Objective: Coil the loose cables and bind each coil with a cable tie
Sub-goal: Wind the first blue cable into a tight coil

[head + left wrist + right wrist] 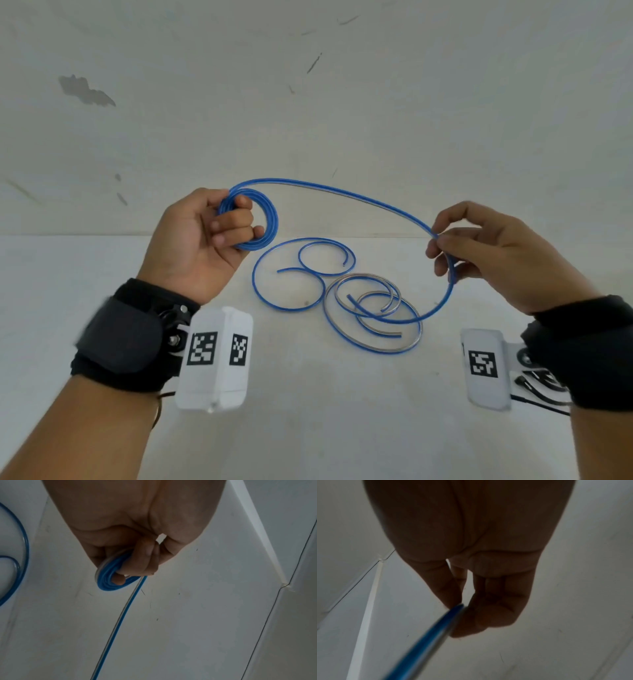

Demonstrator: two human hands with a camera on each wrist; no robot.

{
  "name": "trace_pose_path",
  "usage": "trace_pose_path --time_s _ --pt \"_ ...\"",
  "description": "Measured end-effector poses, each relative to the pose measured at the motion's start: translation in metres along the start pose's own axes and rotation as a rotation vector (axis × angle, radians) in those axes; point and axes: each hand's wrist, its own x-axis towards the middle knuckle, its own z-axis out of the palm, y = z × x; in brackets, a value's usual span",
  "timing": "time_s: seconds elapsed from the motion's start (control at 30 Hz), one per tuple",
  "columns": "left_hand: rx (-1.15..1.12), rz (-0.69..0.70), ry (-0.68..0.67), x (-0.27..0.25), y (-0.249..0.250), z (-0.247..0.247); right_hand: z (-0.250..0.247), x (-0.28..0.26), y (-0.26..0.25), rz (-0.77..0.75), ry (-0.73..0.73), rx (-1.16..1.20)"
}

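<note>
My left hand (pixel 219 222) is raised above the white table and grips a small coil of blue cable (pixel 269 219), its fingers curled through the loops; the left wrist view shows the same coil (pixel 106 580). From the coil the blue cable (pixel 342 192) arcs over to my right hand (pixel 442 240), which pinches it between thumb and fingertips. The right wrist view shows that pinch, with the cable (pixel 426 635) running toward the camera. Below the right hand the cable curves down onto the table. No cable tie is in view.
Several loose curls of blue and silver cable (pixel 373 315) lie on the white table (pixel 308 428) between my hands, with a wider blue loop (pixel 257 287) to their left. A scuffed white wall (pixel 308 102) rises just behind the table.
</note>
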Motion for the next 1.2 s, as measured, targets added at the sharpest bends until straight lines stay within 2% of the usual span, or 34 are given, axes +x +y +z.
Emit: trace_pose_path --time_s 0.1,0.17,0.3,0.43,0.53,0.63,0.8,0.9,1.03,1.2 --pt "0.028 0.020 0.014 0.000 -0.003 0.001 0.003 -0.001 -0.002 -0.036 -0.119 -0.039" --pt "0.057 0.022 0.018 0.001 -0.006 0.004 0.009 -0.001 -0.002 -0.083 -0.146 -0.093" --pt "0.131 0.031 0.025 0.002 -0.015 0.009 0.021 -0.001 -0.004 -0.099 -0.108 -0.041" --pt "0.183 0.050 0.022 0.002 -0.024 0.014 0.033 0.001 -0.009 -0.148 -0.010 -0.099" --pt "0.254 0.067 0.006 0.002 -0.033 0.021 0.040 0.003 -0.011 -0.142 0.034 0.023" --pt "0.325 0.064 -0.025 0.002 -0.042 0.028 0.046 0.005 -0.011 -0.092 -0.022 0.107" --pt "0.515 0.029 -0.112 -0.002 -0.060 0.034 0.058 0.001 -0.018 -0.099 -0.105 0.146" --pt "0.617 0.001 -0.192 -0.005 -0.068 0.039 0.062 -0.001 -0.019 -0.121 -0.152 0.083" --pt "0.573 -0.098 -0.214 -0.011 -0.073 0.046 0.063 -0.001 -0.019 -0.171 -0.055 -0.055" --pt "0.379 -0.229 -0.286 -0.014 -0.070 0.049 0.058 0.000 -0.020 -0.225 0.048 -0.152"
